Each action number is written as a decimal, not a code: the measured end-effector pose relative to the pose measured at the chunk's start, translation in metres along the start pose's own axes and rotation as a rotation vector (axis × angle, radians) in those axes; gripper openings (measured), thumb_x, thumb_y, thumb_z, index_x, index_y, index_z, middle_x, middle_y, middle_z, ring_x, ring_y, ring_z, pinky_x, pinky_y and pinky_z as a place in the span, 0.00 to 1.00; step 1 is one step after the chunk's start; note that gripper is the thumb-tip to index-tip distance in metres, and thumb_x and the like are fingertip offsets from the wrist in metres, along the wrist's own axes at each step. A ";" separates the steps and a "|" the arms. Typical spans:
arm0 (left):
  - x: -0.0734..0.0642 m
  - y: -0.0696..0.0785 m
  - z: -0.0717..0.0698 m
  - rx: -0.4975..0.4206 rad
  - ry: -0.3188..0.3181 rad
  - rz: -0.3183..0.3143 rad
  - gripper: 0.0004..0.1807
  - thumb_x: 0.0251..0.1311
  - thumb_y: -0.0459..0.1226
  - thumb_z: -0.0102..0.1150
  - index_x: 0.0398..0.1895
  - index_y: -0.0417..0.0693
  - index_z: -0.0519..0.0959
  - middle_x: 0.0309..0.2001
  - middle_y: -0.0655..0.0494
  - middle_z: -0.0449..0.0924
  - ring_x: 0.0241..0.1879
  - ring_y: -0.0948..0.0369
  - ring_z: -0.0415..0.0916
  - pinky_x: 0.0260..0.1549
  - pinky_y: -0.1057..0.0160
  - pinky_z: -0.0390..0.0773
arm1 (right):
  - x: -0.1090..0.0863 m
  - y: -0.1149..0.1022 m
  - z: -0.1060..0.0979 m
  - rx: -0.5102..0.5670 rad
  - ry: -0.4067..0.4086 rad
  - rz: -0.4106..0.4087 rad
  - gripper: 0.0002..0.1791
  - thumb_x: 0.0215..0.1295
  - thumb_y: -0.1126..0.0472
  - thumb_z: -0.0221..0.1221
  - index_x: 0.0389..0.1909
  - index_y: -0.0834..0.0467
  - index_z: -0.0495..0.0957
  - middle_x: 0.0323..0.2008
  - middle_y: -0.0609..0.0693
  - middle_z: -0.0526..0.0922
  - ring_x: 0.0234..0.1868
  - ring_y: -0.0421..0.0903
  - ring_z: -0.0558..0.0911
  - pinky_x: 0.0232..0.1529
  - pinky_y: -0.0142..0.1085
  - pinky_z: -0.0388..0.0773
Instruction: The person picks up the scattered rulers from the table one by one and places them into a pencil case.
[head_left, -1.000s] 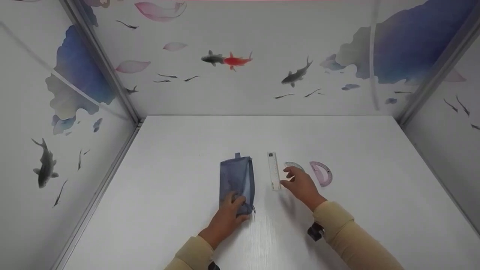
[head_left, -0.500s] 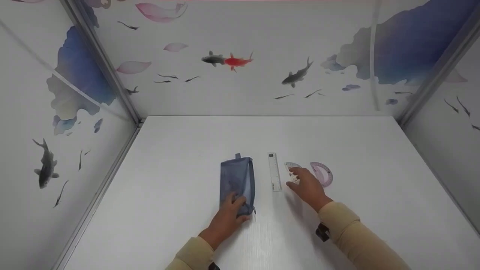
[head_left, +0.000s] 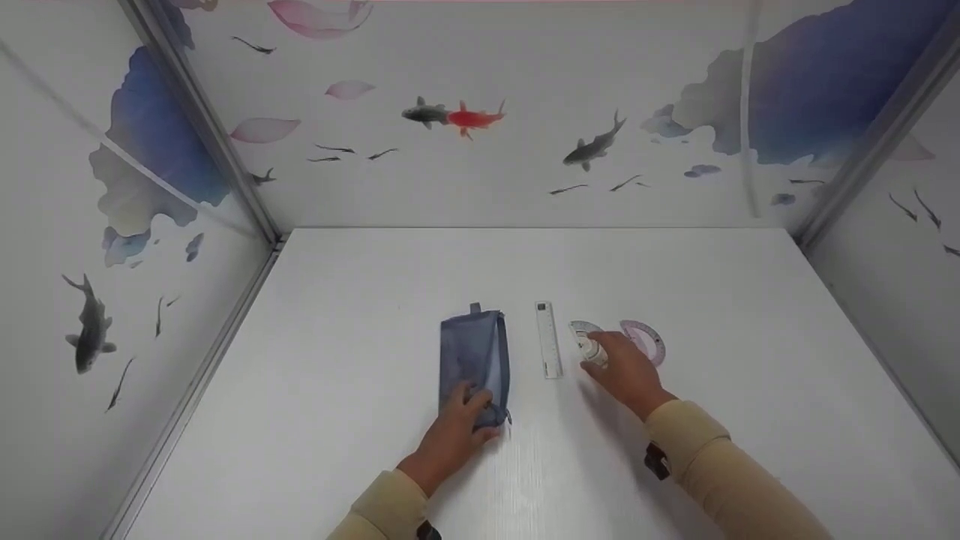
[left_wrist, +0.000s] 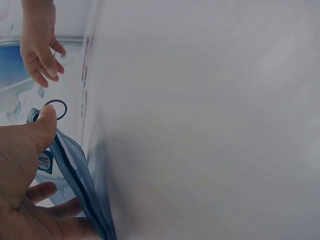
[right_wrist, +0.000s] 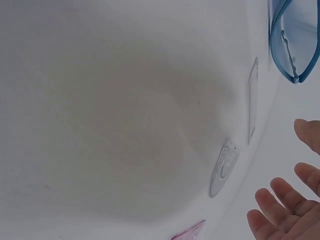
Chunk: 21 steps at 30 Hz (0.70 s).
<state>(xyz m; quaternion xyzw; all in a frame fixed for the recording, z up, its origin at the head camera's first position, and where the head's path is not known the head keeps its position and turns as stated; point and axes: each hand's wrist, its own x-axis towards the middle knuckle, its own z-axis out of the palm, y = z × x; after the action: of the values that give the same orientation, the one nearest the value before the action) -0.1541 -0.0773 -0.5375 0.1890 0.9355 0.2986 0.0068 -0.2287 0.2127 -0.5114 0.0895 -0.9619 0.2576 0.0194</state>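
Observation:
My left hand [head_left: 450, 439] grips the near end of a blue-grey zip pouch [head_left: 466, 345] lying on the table. In the left wrist view the thumb is on one side of the pouch [left_wrist: 75, 172] and fingers are on the other; its zip side gapes. Over a clear protractor [head_left: 582, 328] hovers my right hand [head_left: 628, 373], partly covering it. The right wrist view shows that hand [right_wrist: 295, 210] with fingers spread, holding nothing, apart from the clear protractor [right_wrist: 223, 170]. A clear ruler [head_left: 548, 341] lies between pouch and protractor. Rightmost is a pink protractor [head_left: 658, 346], partly behind the hand.
White walls printed with fish and petals border the white table [head_left: 360, 300] at the back and both sides. A metal corner post [head_left: 202, 120] stands at the back left. Dark wrist cameras hang below both sleeves.
My right hand has shifted right, from beside the ruler to over the clear protractor. The left hand and the pouch stay where they were.

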 end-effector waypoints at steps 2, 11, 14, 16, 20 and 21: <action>0.000 0.000 0.000 0.003 0.004 0.005 0.24 0.59 0.44 0.65 0.56 0.52 0.68 0.63 0.38 0.60 0.58 0.43 0.71 0.47 0.51 0.79 | 0.000 0.001 0.000 -0.012 0.010 -0.004 0.28 0.61 0.57 0.66 0.60 0.62 0.71 0.59 0.63 0.75 0.62 0.61 0.72 0.62 0.53 0.67; 0.000 0.001 -0.001 -0.008 -0.021 -0.038 0.27 0.59 0.44 0.64 0.60 0.51 0.69 0.65 0.38 0.59 0.60 0.42 0.69 0.48 0.50 0.78 | 0.001 0.010 0.000 -0.098 0.036 -0.019 0.31 0.61 0.53 0.66 0.63 0.61 0.70 0.60 0.63 0.73 0.63 0.62 0.70 0.61 0.55 0.67; 0.000 0.002 -0.001 -0.010 -0.029 -0.059 0.29 0.59 0.45 0.65 0.62 0.51 0.68 0.66 0.39 0.59 0.62 0.41 0.67 0.49 0.49 0.77 | 0.000 0.012 -0.001 -0.123 0.027 -0.010 0.33 0.62 0.52 0.65 0.64 0.62 0.68 0.62 0.64 0.71 0.64 0.63 0.68 0.63 0.55 0.65; 0.000 0.003 -0.001 -0.012 -0.027 -0.062 0.29 0.59 0.44 0.65 0.62 0.51 0.68 0.66 0.38 0.59 0.62 0.40 0.67 0.50 0.48 0.77 | 0.000 0.013 -0.001 -0.130 0.027 -0.013 0.33 0.62 0.52 0.64 0.65 0.62 0.68 0.63 0.65 0.70 0.65 0.63 0.68 0.63 0.56 0.64; 0.000 0.003 -0.001 -0.011 -0.027 -0.064 0.28 0.59 0.44 0.65 0.62 0.51 0.69 0.66 0.39 0.59 0.62 0.41 0.67 0.50 0.48 0.77 | 0.001 0.017 -0.004 -0.136 0.043 -0.031 0.34 0.62 0.51 0.64 0.65 0.63 0.67 0.63 0.67 0.70 0.64 0.64 0.68 0.63 0.57 0.64; 0.000 0.003 -0.001 -0.014 -0.028 -0.064 0.28 0.59 0.44 0.65 0.61 0.52 0.69 0.66 0.39 0.59 0.62 0.41 0.67 0.50 0.48 0.77 | 0.001 0.018 -0.005 -0.139 0.049 -0.035 0.34 0.62 0.51 0.64 0.65 0.64 0.67 0.62 0.67 0.70 0.64 0.64 0.68 0.62 0.57 0.64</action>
<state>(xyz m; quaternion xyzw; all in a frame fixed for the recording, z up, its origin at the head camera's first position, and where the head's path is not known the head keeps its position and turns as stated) -0.1531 -0.0754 -0.5345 0.1630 0.9387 0.3022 0.0306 -0.2328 0.2303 -0.5162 0.0987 -0.9750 0.1920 0.0536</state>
